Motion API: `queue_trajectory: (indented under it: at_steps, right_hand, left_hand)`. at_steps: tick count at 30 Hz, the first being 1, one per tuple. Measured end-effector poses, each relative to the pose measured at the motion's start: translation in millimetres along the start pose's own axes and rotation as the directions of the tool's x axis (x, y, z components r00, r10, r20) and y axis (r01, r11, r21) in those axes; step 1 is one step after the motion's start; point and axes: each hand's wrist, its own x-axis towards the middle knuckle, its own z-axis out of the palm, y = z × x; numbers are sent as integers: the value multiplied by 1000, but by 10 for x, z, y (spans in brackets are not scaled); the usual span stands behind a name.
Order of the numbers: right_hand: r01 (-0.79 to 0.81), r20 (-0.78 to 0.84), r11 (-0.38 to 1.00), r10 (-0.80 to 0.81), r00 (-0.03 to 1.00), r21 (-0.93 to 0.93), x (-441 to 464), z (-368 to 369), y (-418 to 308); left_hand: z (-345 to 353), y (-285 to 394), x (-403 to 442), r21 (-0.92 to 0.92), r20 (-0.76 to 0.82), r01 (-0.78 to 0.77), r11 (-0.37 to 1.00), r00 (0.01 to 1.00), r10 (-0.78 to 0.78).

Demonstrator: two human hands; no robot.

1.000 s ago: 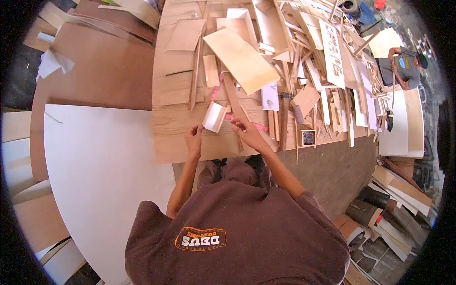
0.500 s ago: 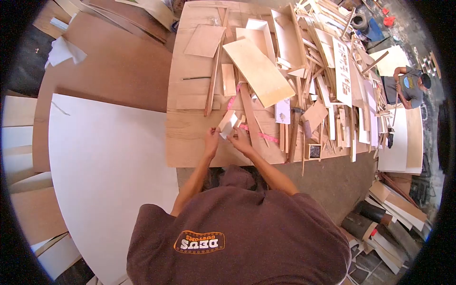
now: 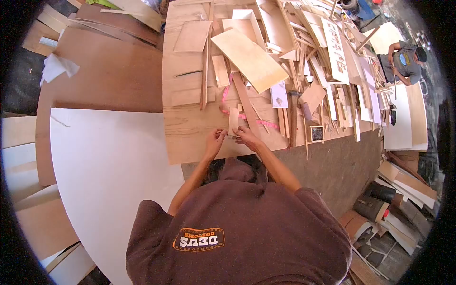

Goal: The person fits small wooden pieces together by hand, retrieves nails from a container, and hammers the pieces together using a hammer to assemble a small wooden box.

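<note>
At the near edge of the wooden worktable (image 3: 183, 135), my left hand (image 3: 216, 141) and my right hand (image 3: 248, 138) face each other. Between them stands a small piece of pale wood (image 3: 233, 119), its broad face toward me. My right fingers grip its lower right side. The fingers of my left hand are pinched together close to its lower left corner; what they hold is too small to make out. A pink measuring tape (image 3: 225, 97) curls behind the wood. Just right of it a long brown wooden strip (image 3: 246, 102) lies slanted.
A plywood panel (image 3: 249, 59) lies across open wooden boxes (image 3: 246, 21). Scrap strips pile up on the right, beside a hammer (image 3: 305, 110) and a small dark-filled box (image 3: 316, 133). A large white sheet (image 3: 109, 175) is on the left. Another person (image 3: 403, 62) stands far right.
The small wood piece has turned from tilted, with its white side showing, to upright with its tan face toward me. Both hands have shifted with it, and the whole view has moved slightly.
</note>
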Motion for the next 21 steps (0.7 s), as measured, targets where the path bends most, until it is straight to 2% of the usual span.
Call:
queue_trajectory:
  at_steps: [3, 6, 9, 11, 13, 17, 21]
  right_hand:
    - [28, 1, 1000, -28, 1000, 12, -25, 54, 115]
    - [66, -33, 997, -65, 997, 33, 43, 121, 288]
    - [117, -79, 991, -111, 991, 71, -4, 165, 387]
    - [160, -93, 984, -153, 984, 73, -16, 175, 343]
    - [208, -56, 957, -223, 973, -204, 63, 115, 408]
    - [252, -94, 950, -272, 958, -184, 116, 118, 516]
    - [250, -149, 927, -299, 942, -279, 240, 108, 623]
  left_hand:
    - [-15, -107, -23, -36, -13, 52, 998, 999, -52]
    - [-52, -173, -25, 20, 46, -9, 1000, 999, 8]
    - [-54, -142, -95, 67, 16, -2, 998, 1000, 1]
    - [-71, -137, -105, 49, 49, 11, 999, 999, -14]
    - [-61, -52, -143, 28, 83, 28, 999, 996, -31]
    - [-91, 15, -215, 132, 130, -30, 991, 991, 13]
    - [-106, -25, -212, 185, 156, -15, 983, 988, -14]
